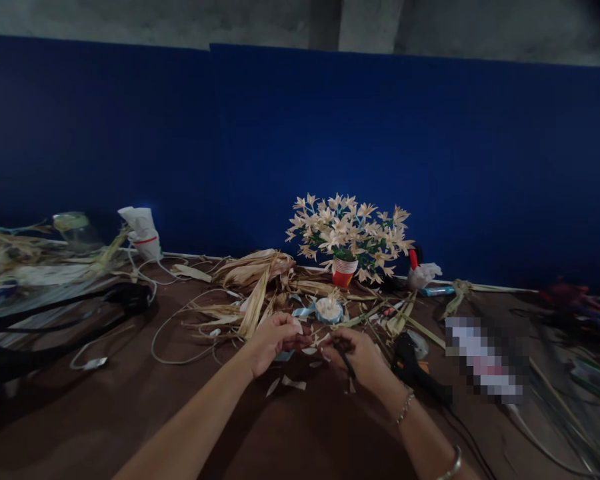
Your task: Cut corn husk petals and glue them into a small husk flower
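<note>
My left hand [275,339] is closed around a small pale piece of dried leaf [298,326] above the brown table [130,400]. My right hand [356,355] is closed on black-handled scissors [344,352], close to the left hand. Several pale leaf scraps [293,383] lie on the table just below both hands. A bracelet shows on the right wrist.
A pot of straw flowers [347,239] stands behind the hands, with a small white roll [329,310] and a heap of dried leaves [255,280] nearby. A black glue gun [410,363] lies to the right. Cables, a white cup [145,237] and clutter fill the left side.
</note>
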`<control>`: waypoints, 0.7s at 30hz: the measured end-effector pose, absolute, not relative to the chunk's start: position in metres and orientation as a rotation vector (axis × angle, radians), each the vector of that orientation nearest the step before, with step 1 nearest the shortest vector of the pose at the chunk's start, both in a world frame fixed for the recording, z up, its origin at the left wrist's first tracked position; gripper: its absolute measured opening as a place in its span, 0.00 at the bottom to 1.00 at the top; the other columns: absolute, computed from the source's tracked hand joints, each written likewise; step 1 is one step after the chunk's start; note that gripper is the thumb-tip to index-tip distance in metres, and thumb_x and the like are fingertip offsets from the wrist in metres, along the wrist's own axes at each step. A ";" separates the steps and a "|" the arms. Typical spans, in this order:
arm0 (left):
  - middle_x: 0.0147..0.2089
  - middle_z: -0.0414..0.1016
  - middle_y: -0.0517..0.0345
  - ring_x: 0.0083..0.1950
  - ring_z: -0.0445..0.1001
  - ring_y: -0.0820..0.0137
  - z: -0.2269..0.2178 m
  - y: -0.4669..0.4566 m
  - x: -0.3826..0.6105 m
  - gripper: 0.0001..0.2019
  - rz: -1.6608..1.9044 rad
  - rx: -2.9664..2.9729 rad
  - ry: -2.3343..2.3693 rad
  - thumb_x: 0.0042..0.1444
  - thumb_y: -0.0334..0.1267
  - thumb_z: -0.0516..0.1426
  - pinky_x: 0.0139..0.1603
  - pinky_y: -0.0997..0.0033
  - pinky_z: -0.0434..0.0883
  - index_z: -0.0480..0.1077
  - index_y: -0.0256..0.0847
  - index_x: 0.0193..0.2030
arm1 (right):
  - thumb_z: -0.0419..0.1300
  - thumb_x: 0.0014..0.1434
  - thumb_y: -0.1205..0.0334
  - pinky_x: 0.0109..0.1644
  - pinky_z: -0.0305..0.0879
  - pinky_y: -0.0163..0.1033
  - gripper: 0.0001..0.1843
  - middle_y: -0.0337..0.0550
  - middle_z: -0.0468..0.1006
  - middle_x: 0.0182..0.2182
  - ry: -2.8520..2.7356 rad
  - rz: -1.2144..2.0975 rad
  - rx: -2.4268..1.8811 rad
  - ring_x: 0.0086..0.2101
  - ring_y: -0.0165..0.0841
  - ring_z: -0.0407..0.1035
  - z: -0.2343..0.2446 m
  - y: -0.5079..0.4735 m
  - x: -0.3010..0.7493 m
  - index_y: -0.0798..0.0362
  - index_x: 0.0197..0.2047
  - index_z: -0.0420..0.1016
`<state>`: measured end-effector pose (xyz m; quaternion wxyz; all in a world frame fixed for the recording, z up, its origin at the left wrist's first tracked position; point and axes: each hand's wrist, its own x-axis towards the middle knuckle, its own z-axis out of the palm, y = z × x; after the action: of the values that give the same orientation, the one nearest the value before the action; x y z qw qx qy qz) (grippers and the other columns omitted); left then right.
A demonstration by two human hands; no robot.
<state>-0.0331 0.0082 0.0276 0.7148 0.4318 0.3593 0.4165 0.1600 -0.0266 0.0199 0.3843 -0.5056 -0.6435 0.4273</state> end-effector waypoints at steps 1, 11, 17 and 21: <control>0.29 0.76 0.55 0.31 0.76 0.69 0.026 0.009 -0.033 0.10 0.933 1.007 0.835 0.39 0.35 0.61 0.31 0.74 0.68 0.62 0.38 0.22 | 0.62 0.45 0.52 0.23 0.56 0.31 0.15 0.36 0.69 0.21 -1.645 0.968 -1.327 0.20 0.27 0.60 0.022 -0.024 0.166 0.55 0.31 0.69; 0.28 0.75 0.58 0.29 0.70 0.68 0.003 0.002 -0.023 0.05 0.926 2.085 1.112 0.46 0.34 0.55 0.32 0.75 0.62 0.73 0.44 0.29 | 0.58 0.47 0.62 0.28 0.51 0.33 0.07 0.39 0.72 0.24 -1.894 0.317 -1.949 0.27 0.33 0.66 0.019 -0.020 0.185 0.52 0.33 0.67; 0.32 0.76 0.57 0.32 0.71 0.67 -0.001 0.003 -0.024 0.09 0.814 2.258 1.126 0.45 0.33 0.55 0.36 0.74 0.63 0.75 0.46 0.32 | 0.59 0.48 0.58 0.30 0.52 0.35 0.11 0.43 0.75 0.28 -1.955 0.237 -2.113 0.33 0.37 0.70 0.021 -0.026 0.181 0.52 0.36 0.67; 0.35 0.77 0.55 0.38 0.73 0.64 0.006 0.005 -0.030 0.11 0.851 2.263 1.147 0.46 0.31 0.54 0.41 0.72 0.64 0.75 0.46 0.34 | 0.59 0.48 0.58 0.33 0.55 0.36 0.13 0.46 0.75 0.32 -1.981 0.166 -2.121 0.35 0.38 0.70 0.015 -0.026 0.181 0.53 0.37 0.67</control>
<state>-0.0297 0.0055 0.0057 0.2307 0.8228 0.4172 0.3094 0.1812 -0.0260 0.0152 0.1170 -0.7247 -0.6767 0.0566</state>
